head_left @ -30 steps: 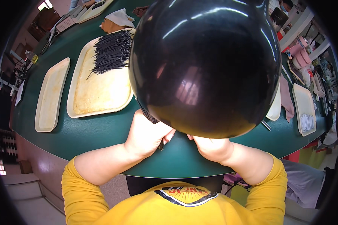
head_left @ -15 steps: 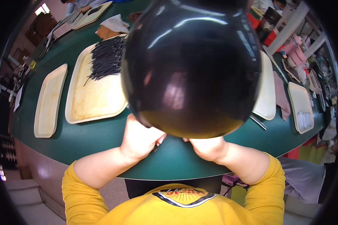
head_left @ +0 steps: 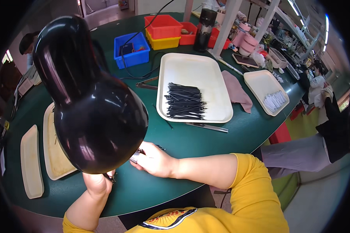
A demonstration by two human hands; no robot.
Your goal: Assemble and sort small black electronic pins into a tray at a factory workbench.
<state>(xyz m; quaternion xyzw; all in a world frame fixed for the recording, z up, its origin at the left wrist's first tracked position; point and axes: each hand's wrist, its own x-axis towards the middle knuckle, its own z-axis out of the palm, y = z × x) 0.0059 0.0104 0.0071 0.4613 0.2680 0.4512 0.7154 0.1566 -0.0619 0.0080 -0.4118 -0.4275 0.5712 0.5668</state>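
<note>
Under the black lamp shade (head_left: 101, 124), my left hand (head_left: 96, 184) is closed, and a small dark thing sticks out beside its fingers. The shade hides most of those fingers. My right hand (head_left: 155, 160) is wrapped round a shiny silver metal tool (head_left: 135, 156), whose far end is behind the lamp. Thin dark tips (head_left: 160, 147) show just past the back of this hand; I cannot tell whether it holds them. Beyond it, a white tray (head_left: 190, 68) bears a heap of thin black strips (head_left: 184, 101). Tweezer-like metal tool (head_left: 208, 127) lies at the tray's near edge.
At left are a narrow tray (head_left: 32, 167) and a larger cream tray (head_left: 52, 151), partly behind the lamp. Blue bin (head_left: 132, 58), red bin (head_left: 163, 26) and black bottle (head_left: 204, 31) stand at the back. Pink cloth (head_left: 237, 91) and a tray of white pieces (head_left: 256, 79) lie right.
The view has swung to the right, so the lamp and my hands appear farther left. The tray of black strips has come out from behind the lamp, and the silver tool in my right hand now shows.
</note>
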